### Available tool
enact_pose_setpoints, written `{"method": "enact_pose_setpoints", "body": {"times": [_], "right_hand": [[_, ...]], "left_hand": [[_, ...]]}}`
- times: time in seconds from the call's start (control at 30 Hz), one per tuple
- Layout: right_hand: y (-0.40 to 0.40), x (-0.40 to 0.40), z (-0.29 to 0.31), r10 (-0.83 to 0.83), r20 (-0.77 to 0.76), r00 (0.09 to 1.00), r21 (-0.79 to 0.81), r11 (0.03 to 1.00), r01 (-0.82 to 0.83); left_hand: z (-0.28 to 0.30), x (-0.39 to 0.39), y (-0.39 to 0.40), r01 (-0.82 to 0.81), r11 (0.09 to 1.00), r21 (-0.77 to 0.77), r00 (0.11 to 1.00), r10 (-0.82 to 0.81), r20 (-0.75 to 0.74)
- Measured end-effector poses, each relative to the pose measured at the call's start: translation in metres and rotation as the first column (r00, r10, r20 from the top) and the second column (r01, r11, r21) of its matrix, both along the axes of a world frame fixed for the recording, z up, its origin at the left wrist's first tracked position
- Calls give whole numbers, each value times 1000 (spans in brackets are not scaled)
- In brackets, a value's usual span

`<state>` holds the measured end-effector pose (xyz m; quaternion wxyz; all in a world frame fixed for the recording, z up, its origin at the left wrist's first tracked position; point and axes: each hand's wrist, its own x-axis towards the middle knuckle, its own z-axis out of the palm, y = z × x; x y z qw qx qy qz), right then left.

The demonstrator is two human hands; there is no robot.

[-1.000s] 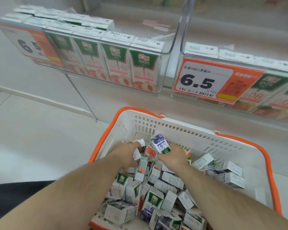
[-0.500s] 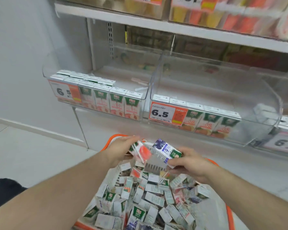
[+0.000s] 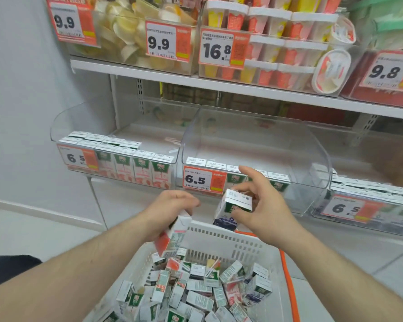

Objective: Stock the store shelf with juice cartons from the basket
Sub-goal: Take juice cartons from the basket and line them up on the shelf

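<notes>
Since a moment ago the view has tilted up, revealing an upper shelf tagged 9.9, 16.8 and 9.8. Clear bins below read 6.5. Over the white basket of loose cartons, the left hand grips a red carton; the right hand pinches a blue carton, now raised higher.

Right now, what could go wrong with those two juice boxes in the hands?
The left hand holds a red carton tilted, top end only; it might slip back into the basket. The right hand holds a blue carton, but the bin ahead shows green-topped cartons, so it may land in the wrong place.
</notes>
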<state>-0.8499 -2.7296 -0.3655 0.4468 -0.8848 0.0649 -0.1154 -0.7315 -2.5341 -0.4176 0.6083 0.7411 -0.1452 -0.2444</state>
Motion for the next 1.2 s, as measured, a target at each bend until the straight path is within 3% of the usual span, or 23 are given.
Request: {"method": "enact_pose_setpoints", "body": {"times": [0.1,0.2,0.3,0.4,0.5,0.7,0.83,0.97,1.07,1.2], "right_hand": [[5,-5,5,18,47,999,-32,999,-17],[4,-5,5,17,54,998,-28,999,-15],[-3,-7,5,23,76,997,-22,1000,-22],[-15,-16,6,-32,194,980,5,999,31],[-25,-29,9,-118,267,956,-12,992,126],[-43,-48,10,-428,166,888,12,902,432],[-68,-53,18,-551,125,825,-15,830,557],[-106,-49,27,-684,53,728,274,711,648],[-133,-54,39,-714,-118,691,589,510,627],[-162,-63,50,-691,-197,696,763,337,551]], "left_hand": [[8,-12,-9,136,981,140,940,-173,294],[13,-26,-27,221,954,204,845,-292,448],[13,-34,-41,161,970,183,810,-236,537],[18,-35,-54,99,982,161,752,-180,634],[27,-37,-71,61,990,129,714,-133,688],[34,-59,-127,39,987,157,672,-143,727],[41,-79,-163,75,983,169,699,-173,694],[54,-89,-191,120,989,90,777,-150,611],[60,-93,-210,90,992,85,821,-122,558],[62,-99,-229,93,990,101,838,-133,530]]}}
